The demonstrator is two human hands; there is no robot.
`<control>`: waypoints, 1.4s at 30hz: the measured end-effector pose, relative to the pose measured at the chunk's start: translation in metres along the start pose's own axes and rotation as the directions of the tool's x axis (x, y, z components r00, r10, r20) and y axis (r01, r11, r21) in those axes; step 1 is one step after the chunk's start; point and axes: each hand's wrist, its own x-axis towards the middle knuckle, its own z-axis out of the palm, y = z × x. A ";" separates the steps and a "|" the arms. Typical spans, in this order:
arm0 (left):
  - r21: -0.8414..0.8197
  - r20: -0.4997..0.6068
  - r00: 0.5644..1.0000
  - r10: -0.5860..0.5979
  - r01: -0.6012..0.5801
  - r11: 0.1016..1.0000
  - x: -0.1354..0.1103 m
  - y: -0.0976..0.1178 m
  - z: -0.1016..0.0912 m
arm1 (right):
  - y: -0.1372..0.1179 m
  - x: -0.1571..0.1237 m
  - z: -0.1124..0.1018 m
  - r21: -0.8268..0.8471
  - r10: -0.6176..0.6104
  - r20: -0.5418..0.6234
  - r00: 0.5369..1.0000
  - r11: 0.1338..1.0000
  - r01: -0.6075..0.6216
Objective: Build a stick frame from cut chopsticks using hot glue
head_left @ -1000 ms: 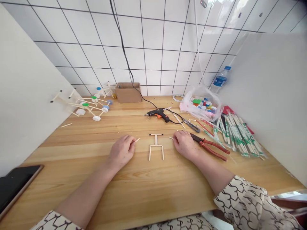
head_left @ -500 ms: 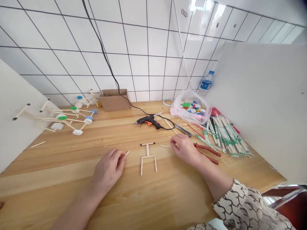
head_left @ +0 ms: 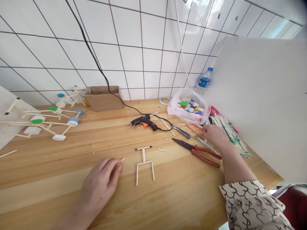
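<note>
Two hands, left: left hand [head_left: 102, 179] pinched on a small wooden stick [head_left: 122, 159], just beside the stick frame [head_left: 144, 155].
Right: right hand [head_left: 214, 134] open — reaching past red-handled pliers [head_left: 200, 152].
My call: pinch the stick near its end — firm, steady.

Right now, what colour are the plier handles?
The plier handles are red, best in head view.

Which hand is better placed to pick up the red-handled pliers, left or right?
Probably your right hand: it sits just beside the red-handled pliers. Your left hand seems to pinch a small stick and lies beyond the stick frame.
</note>
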 end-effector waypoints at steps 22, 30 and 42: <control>0.025 -0.048 0.999 0.012 -0.011 1.000 0.002 0.004 -0.004 | 0.040 0.012 0.019 0.708 0.331 -0.171 0.928 0.696 -0.118; -0.054 -0.084 0.995 -0.059 0.055 0.997 0.003 0.003 -0.006 | 0.027 0.020 0.028 0.976 0.265 -0.170 0.949 0.176 0.125; -0.491 -0.041 0.952 -0.305 0.246 0.836 0.002 0.018 -0.018 | -0.078 -0.090 0.030 0.941 -0.576 -0.114 0.810 0.200 0.275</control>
